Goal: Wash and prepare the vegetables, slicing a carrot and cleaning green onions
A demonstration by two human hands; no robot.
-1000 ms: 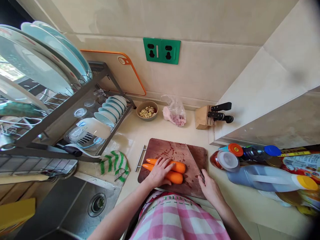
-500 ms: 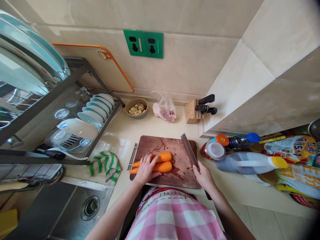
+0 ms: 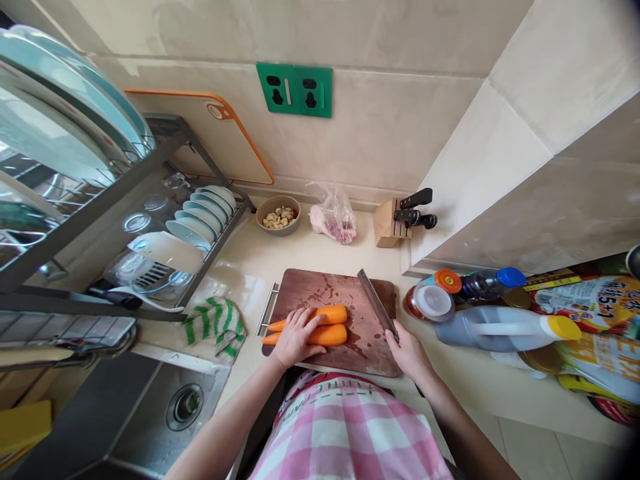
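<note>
While a bowl (image 3: 278, 231) holds pale pieces (image 3: 279, 218), the left hand (image 3: 299, 339) clasps two carrots (image 3: 335, 334), right hand (image 3: 409, 353) gripping a knife (image 3: 377, 302).

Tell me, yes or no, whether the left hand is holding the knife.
No, the right hand grips the knife, while the left hand lies over two carrots on the board.

Chopping board (image 3: 305, 287): dark wood, smooth, wet-spotted; knife (image 3: 376, 301): metal blade, dull; carrots (image 3: 333, 335): smooth, slight sheen; counter (image 3: 325, 257): hard, glossy; towel (image 3: 215, 327): rough-looking cloth; sink (image 3: 150, 420): metal, dull sheen; knife block (image 3: 386, 227): matt wood; bag (image 3: 337, 202): clear, crinkled plastic; jug (image 3: 459, 327): smooth plastic.
</note>
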